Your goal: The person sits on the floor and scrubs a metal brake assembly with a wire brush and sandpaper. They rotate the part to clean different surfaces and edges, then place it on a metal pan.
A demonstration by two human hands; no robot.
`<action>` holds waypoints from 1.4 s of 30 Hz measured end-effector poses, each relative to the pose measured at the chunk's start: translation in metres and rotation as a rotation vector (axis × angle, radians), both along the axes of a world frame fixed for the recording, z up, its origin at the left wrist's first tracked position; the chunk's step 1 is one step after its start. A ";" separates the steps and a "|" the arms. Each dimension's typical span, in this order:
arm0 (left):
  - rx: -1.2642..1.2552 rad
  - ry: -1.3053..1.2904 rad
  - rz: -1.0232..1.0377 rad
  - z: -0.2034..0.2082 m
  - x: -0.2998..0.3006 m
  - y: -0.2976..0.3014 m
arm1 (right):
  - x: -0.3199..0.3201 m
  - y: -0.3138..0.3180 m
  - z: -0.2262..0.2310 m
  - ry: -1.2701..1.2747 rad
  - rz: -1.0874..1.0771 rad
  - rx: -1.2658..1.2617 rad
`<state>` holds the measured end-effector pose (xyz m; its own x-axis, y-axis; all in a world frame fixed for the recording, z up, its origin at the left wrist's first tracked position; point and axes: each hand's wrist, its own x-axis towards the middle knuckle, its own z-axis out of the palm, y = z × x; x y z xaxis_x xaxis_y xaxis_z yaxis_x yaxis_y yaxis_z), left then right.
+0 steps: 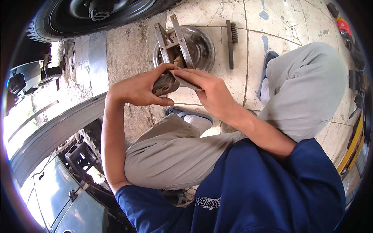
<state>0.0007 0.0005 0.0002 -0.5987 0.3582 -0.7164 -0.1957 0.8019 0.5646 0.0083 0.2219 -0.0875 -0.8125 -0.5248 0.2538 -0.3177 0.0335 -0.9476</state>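
My left hand (136,88) is wrapped round a worn, grey-brown curved metal part (164,85) that looks like a brake shoe. Its thumb lies along the near side and the fingers go over the far side. Pressed against the part's right side, my right hand (215,93) grips a thin, dark, flat sheet that looks like sandpaper (188,82). The fingertips of both hands meet at the top, where they hide part of the piece. Just beyond them, a metal bracket with two long arms (179,37) rests over a round metal drum (206,48) on the floor.
A wire brush (231,44) lies on the cracked tiles right of the drum. A large tyre (58,31) stands at the far left, with a metal rail (62,124) at my left. Tools and a yellow level-like bar (351,145) line the right edge. My sandalled feet flank the work.
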 end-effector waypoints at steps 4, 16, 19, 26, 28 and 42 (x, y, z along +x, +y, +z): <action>0.026 -0.061 0.027 0.002 -0.002 0.001 | 0.002 0.003 0.015 0.026 0.054 0.048; 0.028 -0.015 -0.012 -0.002 -0.001 -0.002 | -0.001 0.004 0.002 -0.099 0.061 0.032; 0.008 -0.008 -0.018 -0.004 0.002 -0.004 | 0.000 0.004 0.016 0.011 0.066 0.038; 0.040 -0.004 0.001 -0.002 0.001 -0.002 | -0.001 0.002 0.006 -0.013 0.024 0.038; 0.062 -0.021 0.016 -0.002 0.001 -0.002 | 0.002 0.002 0.015 -0.042 0.053 0.013; 0.007 -0.012 -0.012 -0.005 0.001 -0.003 | -0.004 0.001 0.007 -0.051 0.054 0.000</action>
<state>0.0019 -0.0021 -0.0048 -0.5855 0.3705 -0.7210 -0.1931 0.8001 0.5680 0.0038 0.2228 -0.0806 -0.7950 -0.5681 0.2128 -0.2700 0.0173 -0.9627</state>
